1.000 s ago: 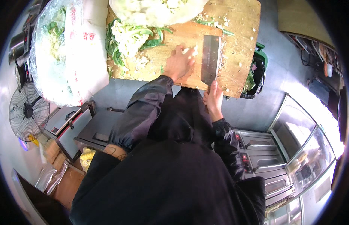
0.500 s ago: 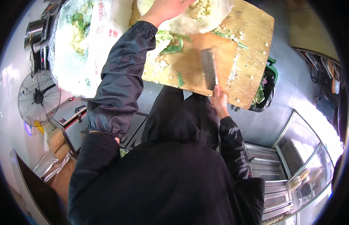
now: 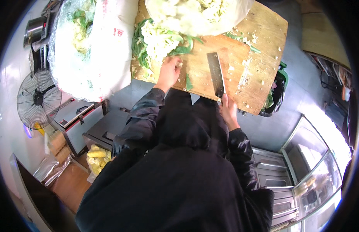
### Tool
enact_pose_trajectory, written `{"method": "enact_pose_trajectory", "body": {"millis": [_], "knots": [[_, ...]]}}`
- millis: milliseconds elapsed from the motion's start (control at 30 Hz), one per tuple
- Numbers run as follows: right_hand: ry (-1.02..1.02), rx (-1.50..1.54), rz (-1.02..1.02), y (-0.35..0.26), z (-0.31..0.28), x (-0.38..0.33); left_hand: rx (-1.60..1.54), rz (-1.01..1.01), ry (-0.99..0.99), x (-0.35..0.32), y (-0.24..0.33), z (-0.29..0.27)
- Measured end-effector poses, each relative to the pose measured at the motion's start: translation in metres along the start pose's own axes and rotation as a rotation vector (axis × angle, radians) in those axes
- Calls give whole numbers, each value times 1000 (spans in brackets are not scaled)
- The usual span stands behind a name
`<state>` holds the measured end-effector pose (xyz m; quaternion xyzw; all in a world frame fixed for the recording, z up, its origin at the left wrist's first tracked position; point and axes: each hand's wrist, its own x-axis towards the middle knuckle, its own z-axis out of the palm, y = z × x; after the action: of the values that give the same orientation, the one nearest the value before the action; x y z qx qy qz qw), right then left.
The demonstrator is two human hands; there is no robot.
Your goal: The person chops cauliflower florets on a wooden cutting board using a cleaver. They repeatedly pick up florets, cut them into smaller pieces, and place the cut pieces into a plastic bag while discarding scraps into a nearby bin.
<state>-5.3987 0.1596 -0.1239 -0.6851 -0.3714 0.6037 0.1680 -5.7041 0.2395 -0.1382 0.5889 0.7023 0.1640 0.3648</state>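
My right hand (image 3: pixel 228 109) grips the handle of a cleaver (image 3: pixel 216 73), whose broad dark blade lies over the smaller cutting board (image 3: pixel 202 83). My left hand (image 3: pixel 169 72) is at the near left of that board, just below a cauliflower (image 3: pixel 158 40) with green leaves. Its fingers are bent but apart, with no piece clearly seen in them. Behind the board, a clear plastic bag (image 3: pixel 179 21) holds cut cauliflower florets (image 3: pixel 214 9). Bits of leaf and white crumbs are scattered over the wood.
A larger wooden board (image 3: pixel 272 42) lies beneath the smaller one. At left stands a big plastic sack (image 3: pixel 110 58) with more cauliflower. A green-rimmed bin (image 3: pixel 281 75) is at the right, a fan (image 3: pixel 39 98) far left, and a bag of yellow food (image 3: pixel 96 158) lower left.
My left hand has come back from the plastic bag to the near side of the cauliflower, uncovering the florets. The cleaver stays in my right hand in nearly the same place.
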Motion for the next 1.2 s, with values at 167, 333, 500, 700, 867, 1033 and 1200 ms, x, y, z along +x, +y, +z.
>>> {"method": "enact_pose_trajectory", "body": {"millis": [167, 333, 500, 700, 867, 1033, 1200], "knots": [[-13, -65, 24, -10, 8, -2, -721, -379, 13, 22, 30, 46], [134, -270, -281, -25, 18, 0, -528, -403, -9, 32, 38, 63], [105, -362, -374, -55, 16, 5, -139, -227, 7, 47, 37, 50], [13, -612, -222, -75, 7, 18, 96, -127, 30, 54, 31, 54], [32, -578, -300, -58, 4, 29, 112, -172, 6, 56, 34, 56], [196, -393, -263, -25, -1, 17, -125, -158, 7, 37, 73, 12], [291, -614, -359, 2, 7, 4, -599, 26, 64, 60, 141, -69]]}}
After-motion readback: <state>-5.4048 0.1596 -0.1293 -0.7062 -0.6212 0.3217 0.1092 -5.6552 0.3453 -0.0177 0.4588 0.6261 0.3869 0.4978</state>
